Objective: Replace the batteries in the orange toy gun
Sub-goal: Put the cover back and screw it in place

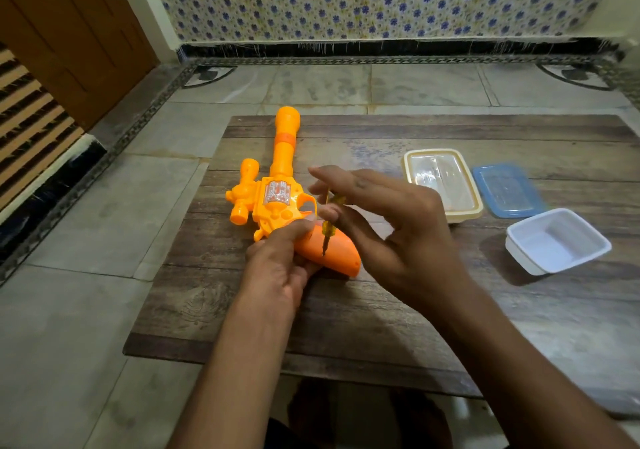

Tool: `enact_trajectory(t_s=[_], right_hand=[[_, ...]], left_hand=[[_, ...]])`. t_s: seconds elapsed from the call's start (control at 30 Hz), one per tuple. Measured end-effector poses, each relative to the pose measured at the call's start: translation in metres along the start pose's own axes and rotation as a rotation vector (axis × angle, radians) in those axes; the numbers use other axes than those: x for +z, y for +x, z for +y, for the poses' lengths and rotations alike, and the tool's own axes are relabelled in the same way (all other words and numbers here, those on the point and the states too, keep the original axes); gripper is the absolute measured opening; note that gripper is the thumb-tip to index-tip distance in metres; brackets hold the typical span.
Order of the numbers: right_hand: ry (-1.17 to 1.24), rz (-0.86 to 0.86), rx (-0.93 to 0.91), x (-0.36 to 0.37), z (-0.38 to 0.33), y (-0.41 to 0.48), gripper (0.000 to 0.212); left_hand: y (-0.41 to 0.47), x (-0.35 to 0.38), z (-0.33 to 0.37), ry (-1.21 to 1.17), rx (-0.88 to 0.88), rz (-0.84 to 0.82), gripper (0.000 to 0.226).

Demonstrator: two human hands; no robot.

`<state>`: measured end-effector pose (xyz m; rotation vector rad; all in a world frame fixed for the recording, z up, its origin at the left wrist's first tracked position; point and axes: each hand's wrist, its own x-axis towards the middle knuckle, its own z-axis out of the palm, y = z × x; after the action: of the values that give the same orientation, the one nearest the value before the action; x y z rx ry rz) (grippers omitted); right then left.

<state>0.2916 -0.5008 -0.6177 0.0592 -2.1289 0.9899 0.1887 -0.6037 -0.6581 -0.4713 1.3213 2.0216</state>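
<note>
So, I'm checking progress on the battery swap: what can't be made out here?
All in the head view:
- Screw under the screwdriver held by the right hand: too small, blurred.
- Toy gun: part of its grip is covered by the left hand.
- Cream container contents: glare and blur.

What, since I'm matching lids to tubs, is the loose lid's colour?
Blue; the lid shows best in the head view.
</note>
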Motion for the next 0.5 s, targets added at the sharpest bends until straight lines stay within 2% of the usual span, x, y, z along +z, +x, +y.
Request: enact_trajectory(t_s=[0.1,0.13,0.27,0.37,0.5], right_hand=[[0.064,-0.029,0.033,0.0007,0.0010,-0.0017,0.033],[0.044,-0.014,0.036,0.0006,0.0018,-0.0015,0.031],[-0.089,0.064,0.040,0.0033,0.0011,-0.0004,0.035],[-0.105,0.070,0.035,0.0062,0.0000,-0.0020,0.031],[0.087,0.029,0.045,0.0017,0.0022,-0.0021,0.023]], left_hand=[[-0.0016,0.0005,0.0004,-0.009,-0.008,-0.014,0.029],[-0.0022,0.0004,0.0001,-0.008,-0.008,-0.018,0.029],[-0.0020,-0.0003,0.0004,0.005,-0.009,-0.003,0.054],[-0.0011,-0.0007,0.0013,0.000,-0.013,-0.017,0.050],[-0.0002,0.0003,0.0021,-0.024,-0.020,-0.022,0.046]])
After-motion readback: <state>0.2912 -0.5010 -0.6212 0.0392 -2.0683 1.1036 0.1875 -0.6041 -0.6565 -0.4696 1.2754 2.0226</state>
